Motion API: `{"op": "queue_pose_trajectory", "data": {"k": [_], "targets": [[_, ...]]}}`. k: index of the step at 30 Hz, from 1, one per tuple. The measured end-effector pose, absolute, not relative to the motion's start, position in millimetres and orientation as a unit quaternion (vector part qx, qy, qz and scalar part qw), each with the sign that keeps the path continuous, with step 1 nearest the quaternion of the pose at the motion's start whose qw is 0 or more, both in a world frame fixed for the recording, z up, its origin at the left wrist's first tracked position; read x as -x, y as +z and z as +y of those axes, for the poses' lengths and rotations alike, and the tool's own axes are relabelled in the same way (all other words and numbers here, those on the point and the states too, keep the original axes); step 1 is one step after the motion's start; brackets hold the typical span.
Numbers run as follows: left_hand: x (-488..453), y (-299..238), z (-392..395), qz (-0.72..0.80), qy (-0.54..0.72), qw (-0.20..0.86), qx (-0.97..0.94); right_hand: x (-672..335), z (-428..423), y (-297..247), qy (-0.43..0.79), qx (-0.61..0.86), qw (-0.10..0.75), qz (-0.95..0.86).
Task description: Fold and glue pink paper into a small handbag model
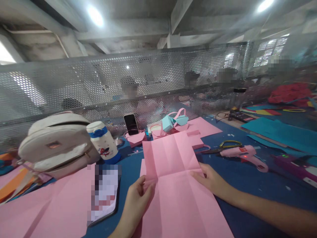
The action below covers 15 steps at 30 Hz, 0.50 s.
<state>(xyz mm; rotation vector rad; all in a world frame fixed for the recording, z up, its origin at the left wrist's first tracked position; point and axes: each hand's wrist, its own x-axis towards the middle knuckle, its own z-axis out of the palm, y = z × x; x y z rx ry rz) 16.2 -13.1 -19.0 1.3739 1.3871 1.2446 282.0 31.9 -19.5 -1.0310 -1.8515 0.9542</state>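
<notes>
One creased pink sheet [173, 195], head view: between both hands above the blue table [247, 181], bent along a cross-crease.
Left hand [136, 201]: at the sheet's left edge, thumb on top and fingers curled, pinching it.
Right hand [209, 178]: at the sheet's right edge, thumb on its face, fingers beyond the edge, gripping it.
Lit phone [107, 191]: left of the sheet, apart from it.
White bottle [105, 143]: left of the sheet's far end, beside a pale backpack [61, 142].
Light-blue paper box [167, 123]: beyond the sheet's far end.
Scissors [230, 144]: right of the sheet's far part, yellowish handles, touching or just behind a pink glue gun [240, 152]; I cannot tell which.
Teal sheets [279, 132]: well right of the sheet.
</notes>
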Motion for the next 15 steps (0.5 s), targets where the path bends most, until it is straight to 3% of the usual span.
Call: {"op": "queue_pose_trajectory", "data": {"k": [15], "targets": [[-19,-22,-14,0.544,0.508,0.417,-0.521,-283,30,-22,0.348,0.417,0.395,-0.741]]}}
